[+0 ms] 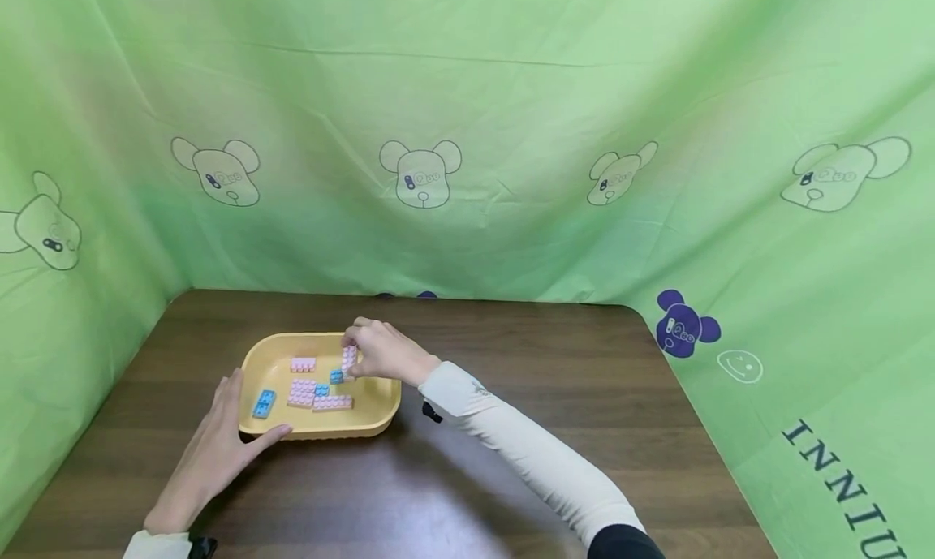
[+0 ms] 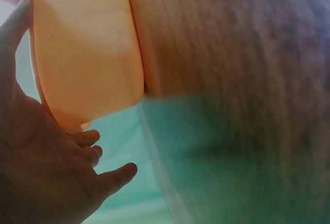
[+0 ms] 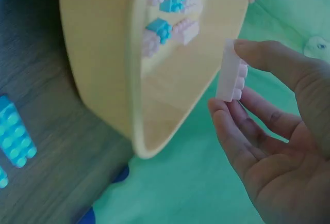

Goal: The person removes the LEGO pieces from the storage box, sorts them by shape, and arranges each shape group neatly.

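My right hand (image 1: 383, 352) pinches a small pink toy building brick (image 3: 229, 74) between thumb and fingertips, above the right part of a yellow tray (image 1: 372, 417). My left hand (image 1: 215, 445) rests against the tray's left end, fingers extended along the outside and the thumb at the near rim. In the left wrist view the tray's side wall (image 2: 87, 53) lies beside the palm. Inside the tray are several pink bricks (image 1: 332, 402) and blue bricks (image 1: 264, 403), some close together near the middle.
The tray stands on a dark wooden table (image 1: 511, 364). Blue bricks (image 3: 15, 131) lie on the wood outside the tray in the right wrist view. A green printed curtain (image 1: 511, 80) encloses the table at the back and sides.
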The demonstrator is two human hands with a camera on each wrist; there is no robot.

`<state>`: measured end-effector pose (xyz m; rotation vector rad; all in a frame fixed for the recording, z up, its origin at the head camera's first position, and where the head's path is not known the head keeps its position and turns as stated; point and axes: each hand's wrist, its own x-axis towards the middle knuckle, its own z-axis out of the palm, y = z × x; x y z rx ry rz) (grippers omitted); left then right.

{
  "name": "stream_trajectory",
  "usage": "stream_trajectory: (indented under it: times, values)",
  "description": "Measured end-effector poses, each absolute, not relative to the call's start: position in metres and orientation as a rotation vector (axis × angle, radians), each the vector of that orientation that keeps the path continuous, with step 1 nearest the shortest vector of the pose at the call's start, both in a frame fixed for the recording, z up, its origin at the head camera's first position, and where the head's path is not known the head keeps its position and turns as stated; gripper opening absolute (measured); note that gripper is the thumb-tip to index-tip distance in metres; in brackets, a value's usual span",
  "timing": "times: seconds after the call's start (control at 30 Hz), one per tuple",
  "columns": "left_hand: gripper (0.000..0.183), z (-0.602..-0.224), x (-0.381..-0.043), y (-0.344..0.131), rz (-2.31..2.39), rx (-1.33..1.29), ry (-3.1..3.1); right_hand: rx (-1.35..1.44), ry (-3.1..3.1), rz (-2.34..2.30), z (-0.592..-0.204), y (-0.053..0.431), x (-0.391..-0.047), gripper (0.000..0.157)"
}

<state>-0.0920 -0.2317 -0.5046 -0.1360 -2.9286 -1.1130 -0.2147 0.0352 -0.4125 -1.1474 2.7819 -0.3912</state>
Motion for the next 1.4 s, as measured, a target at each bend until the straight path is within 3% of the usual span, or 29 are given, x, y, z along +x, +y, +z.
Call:
stream_trajectory:
  times: [0.37, 0.93, 1.4]
  values:
    - [0.125, -0.504, -0.093, -0.232, -1.091, -0.115, -2.958, -1.06, 2.752, -0.673, -0.413, 0.091, -0.205, 0.034]
    - [0.124, -0.505, -0.091, -0.23, -1.113, -0.119, -2.939, -1.188, 2.867, -0.788, -0.445, 0.167, -0.196, 0.034]
    - [0.124, -0.506, -0.093, -0.231, -1.088, -0.117, -2.948, -0.938, 2.927, -0.832, -0.48, 0.224, -0.188, 0.035]
